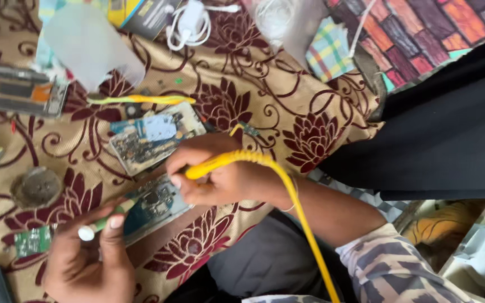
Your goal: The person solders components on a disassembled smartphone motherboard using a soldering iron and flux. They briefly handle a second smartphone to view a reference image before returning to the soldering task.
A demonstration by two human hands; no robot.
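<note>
Right hand: your right hand (220, 179) is closed around a yellow soldering tool (214, 164), tip down at the circuit board.
Cord: its yellow cord (296, 207) runs back over your wrist and along your patterned sleeve.
Left hand: your left hand (88, 261) pinches a small white-tipped green stick (94, 229) between thumb and fingers, just beside the board's left edge.
Circuit board: the blue circuit board (155, 206) lies flat on the surface between your two hands, under the tool's tip.
Second board: a larger opened phone board (152, 137) sits just above it.
Surface: a beige cloth with dark red flowers (310, 137) covers it.
Around: yellow tweezers (141, 100), a round grey tin (36, 188), a white charger cable (189, 25).
</note>
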